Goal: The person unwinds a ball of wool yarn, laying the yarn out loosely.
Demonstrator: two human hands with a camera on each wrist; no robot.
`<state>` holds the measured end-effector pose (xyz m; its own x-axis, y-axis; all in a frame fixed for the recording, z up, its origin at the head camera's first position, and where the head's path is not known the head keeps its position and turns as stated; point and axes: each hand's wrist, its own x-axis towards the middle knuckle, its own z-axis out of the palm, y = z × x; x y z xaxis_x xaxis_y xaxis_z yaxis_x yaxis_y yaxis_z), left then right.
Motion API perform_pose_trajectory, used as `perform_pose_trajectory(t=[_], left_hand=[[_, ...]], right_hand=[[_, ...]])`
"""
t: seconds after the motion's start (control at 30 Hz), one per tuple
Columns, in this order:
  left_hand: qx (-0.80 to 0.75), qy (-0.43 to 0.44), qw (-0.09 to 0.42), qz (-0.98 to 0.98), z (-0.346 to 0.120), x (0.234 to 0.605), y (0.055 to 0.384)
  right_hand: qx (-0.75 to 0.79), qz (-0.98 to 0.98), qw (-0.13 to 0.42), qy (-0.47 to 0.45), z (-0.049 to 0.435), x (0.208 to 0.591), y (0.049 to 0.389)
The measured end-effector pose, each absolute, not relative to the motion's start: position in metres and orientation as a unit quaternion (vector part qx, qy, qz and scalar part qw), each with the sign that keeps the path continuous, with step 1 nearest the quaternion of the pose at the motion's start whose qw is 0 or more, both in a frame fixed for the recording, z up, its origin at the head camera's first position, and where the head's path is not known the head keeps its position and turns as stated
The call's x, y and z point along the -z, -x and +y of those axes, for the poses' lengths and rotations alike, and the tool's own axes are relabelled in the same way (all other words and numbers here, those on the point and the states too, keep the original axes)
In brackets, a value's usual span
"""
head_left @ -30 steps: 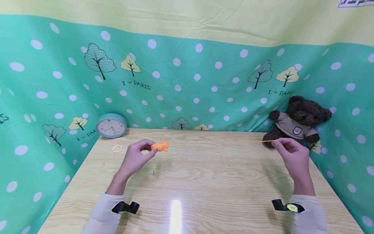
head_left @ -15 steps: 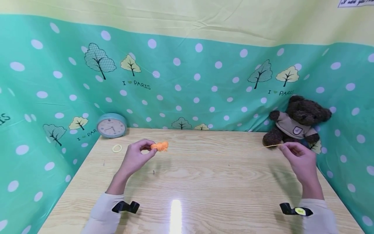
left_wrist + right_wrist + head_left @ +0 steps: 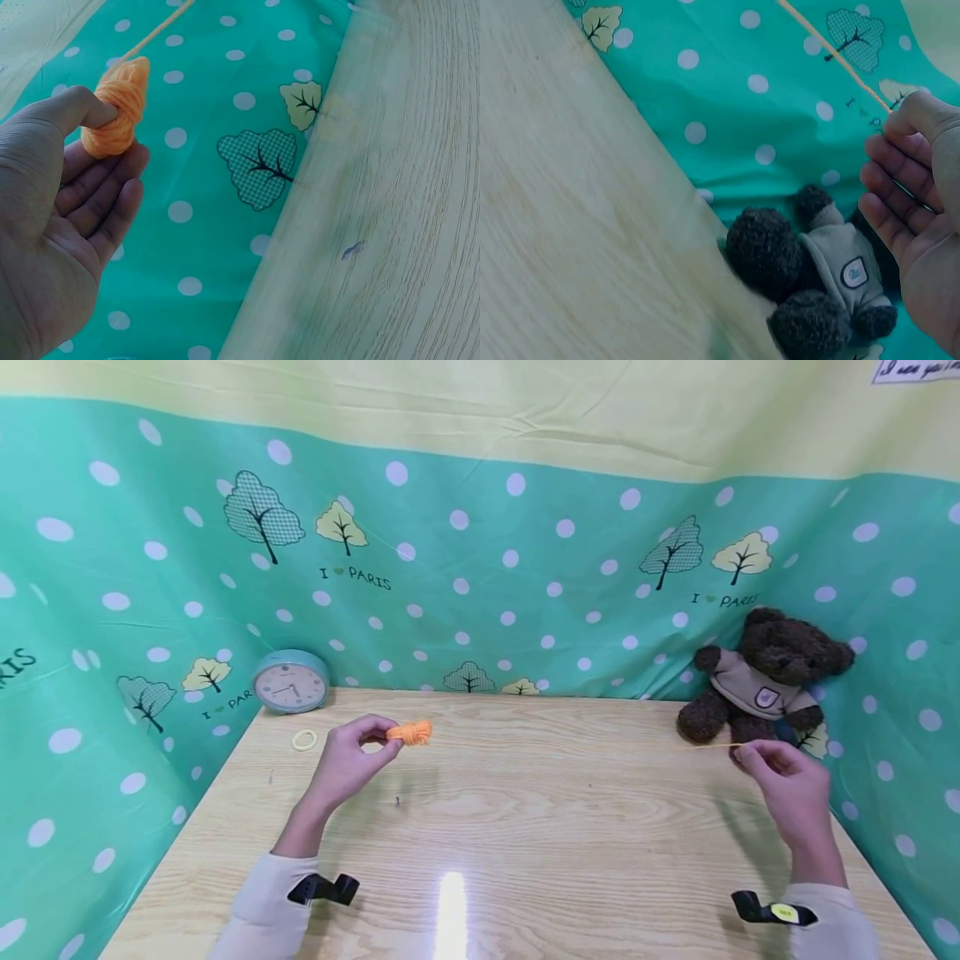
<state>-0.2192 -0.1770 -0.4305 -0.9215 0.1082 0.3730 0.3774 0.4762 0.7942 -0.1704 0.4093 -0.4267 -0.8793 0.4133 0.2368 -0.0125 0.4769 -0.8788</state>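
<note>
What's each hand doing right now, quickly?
Left hand: holding, with a wound orange yarn bundle pinched at the thumb.
Right hand: holding, with a thin orange strand pinched at the thumb.

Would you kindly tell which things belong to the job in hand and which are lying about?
In use: wound orange yarn bundle (left hand); thin orange strand (right hand).
Lying about: round teal clock; cream ring; dark-brown plush bear.

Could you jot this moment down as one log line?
left hand: pinches orange yarn bundle | right hand: pinches yarn strand | pale ring: on table, near analog clock | teddy bear: beyond right hand
</note>
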Motion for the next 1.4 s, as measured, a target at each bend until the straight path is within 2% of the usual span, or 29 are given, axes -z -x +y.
perform_pose_trajectory(t=[1.0, 1.4], left_hand=[[0.478, 0.126, 0.138, -0.858, -0.182, 0.428, 0.218], [0.477, 0.116, 0.135, -0.861, -0.185, 0.427, 0.219]], right_hand=[[-0.513, -0.813, 0.153, 0.229, 0.466, 0.467, 0.155], [-0.588, -0.746, 0.180, 0.256, 0.481, 0.467, 0.149]])
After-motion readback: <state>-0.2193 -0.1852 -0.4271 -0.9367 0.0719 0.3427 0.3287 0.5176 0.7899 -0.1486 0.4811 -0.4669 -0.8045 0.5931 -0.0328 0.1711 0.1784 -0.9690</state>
